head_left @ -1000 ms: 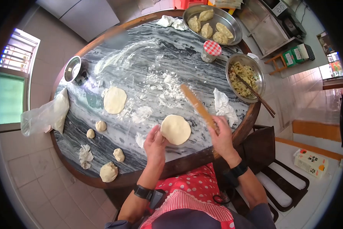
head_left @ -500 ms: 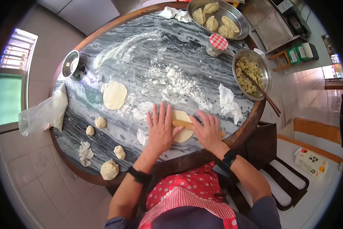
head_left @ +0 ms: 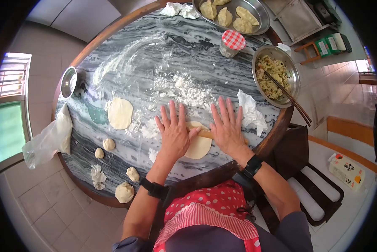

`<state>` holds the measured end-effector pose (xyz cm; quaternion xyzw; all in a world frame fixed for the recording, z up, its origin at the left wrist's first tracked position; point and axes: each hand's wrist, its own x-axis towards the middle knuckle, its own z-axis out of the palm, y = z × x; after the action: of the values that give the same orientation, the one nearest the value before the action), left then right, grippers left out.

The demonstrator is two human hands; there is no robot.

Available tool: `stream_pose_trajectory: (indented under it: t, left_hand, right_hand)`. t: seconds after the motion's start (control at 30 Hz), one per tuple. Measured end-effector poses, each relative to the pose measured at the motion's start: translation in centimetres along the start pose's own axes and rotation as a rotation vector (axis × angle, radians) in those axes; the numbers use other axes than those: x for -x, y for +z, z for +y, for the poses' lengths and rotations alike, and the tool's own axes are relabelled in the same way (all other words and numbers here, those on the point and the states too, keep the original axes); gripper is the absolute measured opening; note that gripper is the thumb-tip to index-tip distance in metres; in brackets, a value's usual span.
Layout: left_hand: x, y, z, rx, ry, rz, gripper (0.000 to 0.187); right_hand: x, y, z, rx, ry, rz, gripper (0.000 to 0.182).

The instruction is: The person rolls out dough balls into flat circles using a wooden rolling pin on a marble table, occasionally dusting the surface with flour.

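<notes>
"How are we holding our hands?"

"We are keeping our left hand palm down, fingers spread and pointing away from us, its thumb lying along the rolling pin. We are laying our right hand over the pin's other side, palm down, fingers spread too."

"And where are we seeing the pin?"

"It is lying across the dough round, near our edge of the marble table. The dough is showing between our hands, on both sides of the pin."

"What are we finding around it?"

"Beyond our hands, loose flour is covering the marble. Off to the left, a second round is lying flat. On the right, a crumpled tissue is sitting near our right hand, and farther out, chopsticks are leaning in the filling bowl."

"Is anything standing farther off?"

"A jar with a checked lid is standing near the dumpling pan."
</notes>
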<state>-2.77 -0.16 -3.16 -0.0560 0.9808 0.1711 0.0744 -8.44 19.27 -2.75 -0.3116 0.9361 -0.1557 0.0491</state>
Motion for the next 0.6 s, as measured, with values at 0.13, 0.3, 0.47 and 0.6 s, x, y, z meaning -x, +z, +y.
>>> stream_pose_trajectory:
  t: [0.13,0.3,0.47,0.6]
  left_hand:
    - [-0.6,0.3,-0.1,-0.019,-0.010,0.023,0.088]
    - [-3.1,-0.1,0.2,-0.020,-0.011,0.126,0.077]
    - [-2.6,-2.4,-1.7,0.321,-0.051,0.469,0.052]
    - [2.7,-3.2,-2.2,0.597,-0.416,0.298,0.023]
  right_hand:
    - [-1.3,-0.3,0.4,-0.017,-0.005,-0.018,0.066]
    - [-3.4,0.0,1.6,-0.028,-0.013,0.108,0.060]
    - [-2.8,-1.0,2.6,-0.042,0.008,0.246,0.054]
    - [1.1,-2.1,2.9,-0.149,-0.192,0.091,0.052]
